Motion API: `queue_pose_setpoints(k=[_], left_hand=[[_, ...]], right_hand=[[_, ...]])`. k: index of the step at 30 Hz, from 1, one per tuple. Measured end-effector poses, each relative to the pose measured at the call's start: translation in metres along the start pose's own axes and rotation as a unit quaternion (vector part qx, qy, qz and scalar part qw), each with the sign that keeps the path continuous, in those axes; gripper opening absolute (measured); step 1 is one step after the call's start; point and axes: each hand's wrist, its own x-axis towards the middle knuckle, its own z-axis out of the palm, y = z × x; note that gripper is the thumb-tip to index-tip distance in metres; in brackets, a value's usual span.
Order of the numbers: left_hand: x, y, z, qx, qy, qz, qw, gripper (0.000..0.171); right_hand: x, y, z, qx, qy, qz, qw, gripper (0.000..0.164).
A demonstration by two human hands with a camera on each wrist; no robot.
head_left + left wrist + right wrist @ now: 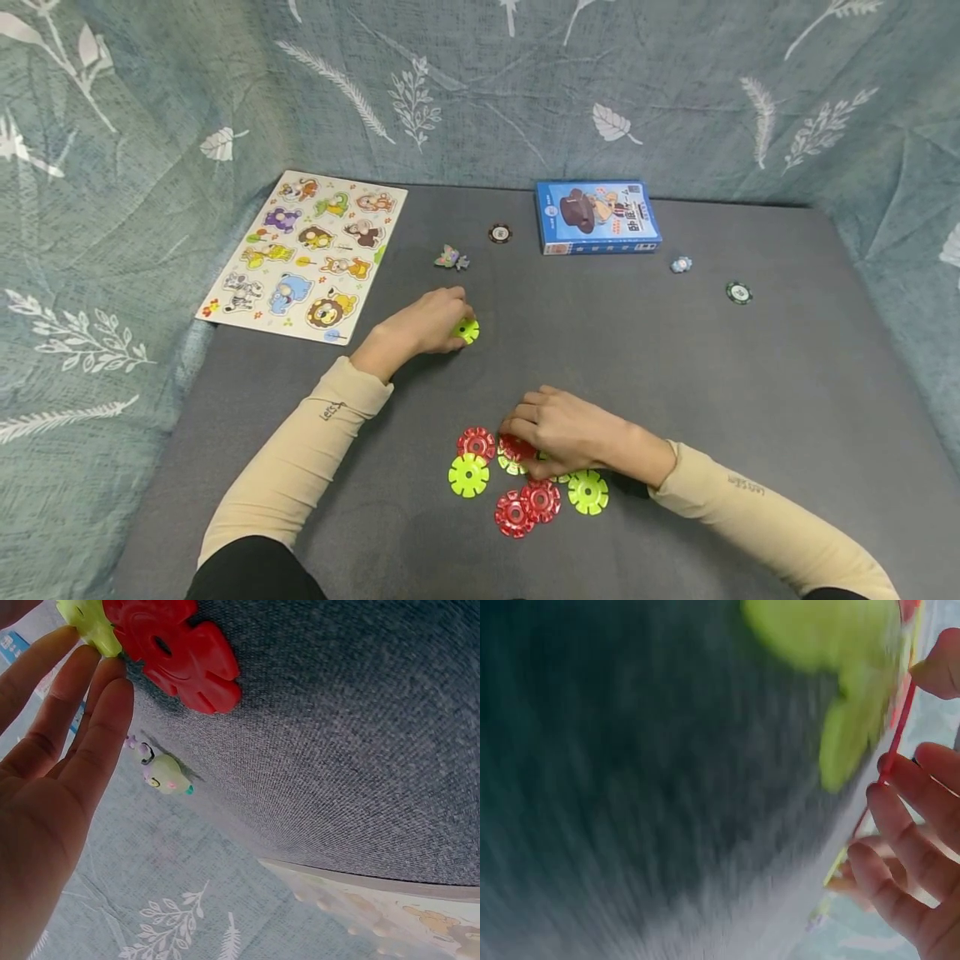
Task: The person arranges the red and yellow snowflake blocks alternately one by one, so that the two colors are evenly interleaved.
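My left hand (429, 323) pinches a yellow-green notched building disc (468, 332) above the middle of the table. In the left wrist view a red disc (202, 660) lies right against this yellow-green one; the left hand hides it in the head view. Lower down, my right hand (566, 427) holds a red notched disc (516, 448) by its edge between thumb and fingers, over the loose pile. Around it lie a yellow-green disc (468, 476), another red disc (476, 442), two overlapping red discs (542, 501) and a yellow-green disc (588, 493). The right hand partly covers other discs.
An animal puzzle board (300, 258) lies at the back left, a blue game box (598, 218) at the back. Small figures (450, 257), a tiny blue figure (681, 264), a black chip (500, 233) and a green-edged chip (739, 292) are scattered beyond the hands.
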Motion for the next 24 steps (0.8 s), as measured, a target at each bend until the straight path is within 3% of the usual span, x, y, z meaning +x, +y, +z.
queue_pose_setpoints(k=[6, 15, 24], left_hand=[[-0.001, -0.001, 0.0, -0.003, 0.0, -0.004, 1.0, 0.032], [-0.001, -0.002, 0.0, -0.012, -0.005, -0.007, 0.9999, 0.033], [-0.001, -0.004, 0.001, -0.016, -0.008, -0.008, 0.9998, 0.035]], right_hand=[[0.01, 0.028, -0.004, 0.018, 0.025, 0.066, 0.997, 0.042], [0.04, 0.073, 0.001, -0.004, -0.008, 0.133, 0.991, 0.047], [0.059, 0.09, 0.005, -0.021, -0.024, 0.166, 0.986, 0.051]])
